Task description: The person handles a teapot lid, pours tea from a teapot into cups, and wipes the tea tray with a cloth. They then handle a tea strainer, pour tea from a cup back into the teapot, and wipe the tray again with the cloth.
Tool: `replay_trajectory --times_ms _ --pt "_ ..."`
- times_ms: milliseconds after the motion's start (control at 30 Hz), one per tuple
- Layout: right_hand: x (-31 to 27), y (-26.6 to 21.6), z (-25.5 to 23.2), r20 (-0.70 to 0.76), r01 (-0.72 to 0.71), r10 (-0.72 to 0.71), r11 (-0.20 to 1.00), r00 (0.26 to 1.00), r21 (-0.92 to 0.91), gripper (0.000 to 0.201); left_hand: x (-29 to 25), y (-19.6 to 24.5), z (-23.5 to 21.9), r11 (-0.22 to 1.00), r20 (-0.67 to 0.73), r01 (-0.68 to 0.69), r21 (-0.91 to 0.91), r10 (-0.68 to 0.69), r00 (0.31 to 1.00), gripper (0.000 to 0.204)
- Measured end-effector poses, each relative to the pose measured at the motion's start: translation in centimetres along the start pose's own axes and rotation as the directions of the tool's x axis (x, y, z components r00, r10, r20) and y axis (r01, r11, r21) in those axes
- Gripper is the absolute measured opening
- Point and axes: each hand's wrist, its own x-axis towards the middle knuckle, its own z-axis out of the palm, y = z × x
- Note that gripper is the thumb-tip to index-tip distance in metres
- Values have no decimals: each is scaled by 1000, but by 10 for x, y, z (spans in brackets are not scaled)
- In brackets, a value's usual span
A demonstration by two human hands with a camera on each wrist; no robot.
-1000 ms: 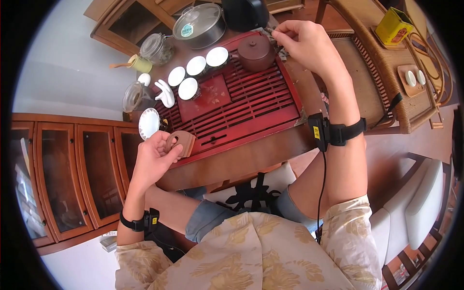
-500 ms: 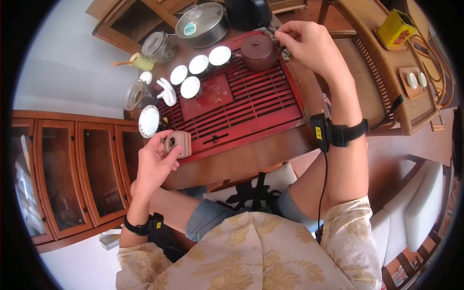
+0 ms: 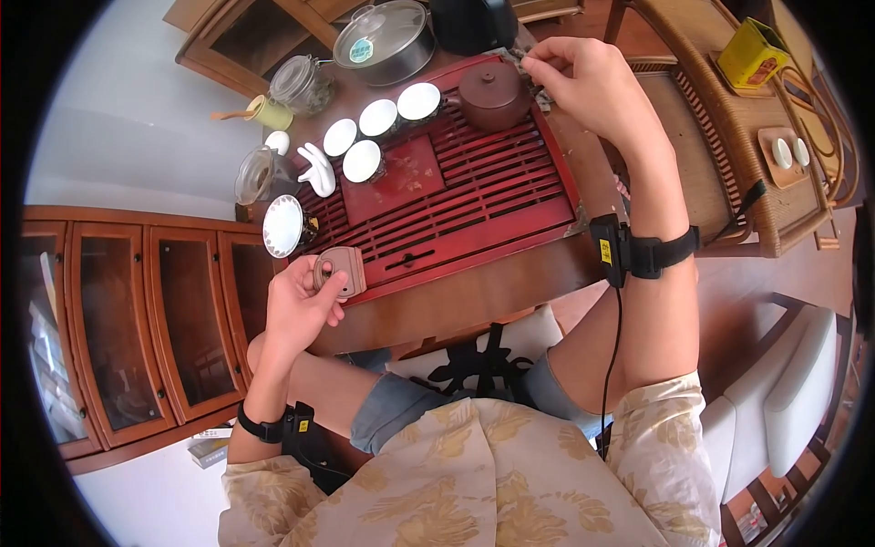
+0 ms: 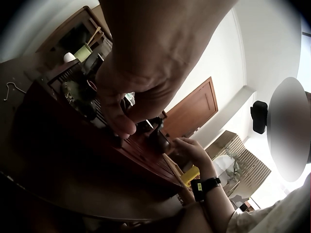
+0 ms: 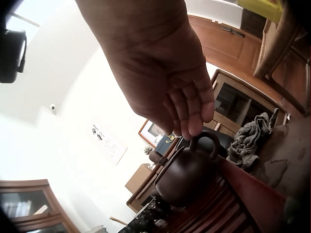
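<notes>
In the head view, my left hand (image 3: 296, 308) grips a small brown block (image 3: 344, 271) with an arched edge and a round hole. It holds the block over the near left corner of the red slatted tea tray (image 3: 492, 223). A white cup with a patterned rim (image 3: 283, 226) stands just beyond. My right hand (image 3: 592, 87) hovers at the dark brown lidded teapot (image 3: 492, 98) on the tray's far right corner. In the right wrist view, its fingers (image 5: 194, 124) hang loosely bent, fingertips right at the top of the looped handle (image 5: 210, 143).
Several white cups (image 3: 378, 118) and a white hand-shaped ornament (image 3: 316, 171) stand on the tray. Behind are a lidded pot (image 3: 383, 50), a glass jar (image 3: 301, 87) and a black appliance (image 3: 469, 25). A grey cloth (image 5: 250, 138) lies beside the teapot. A rattan cart (image 3: 693, 137) stands right.
My left hand has turned the brown block slightly, still gripping it. The right hand stays by the teapot handle, nearly unmoved. The head view has shifted a little.
</notes>
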Motion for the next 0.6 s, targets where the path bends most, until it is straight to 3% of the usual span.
replay_trajectory --times_ms 600 --pt "1 4 3 -2 24 -24 1000 1000 -1 30 2 2 6 999 3 -33 -25 34 999 16"
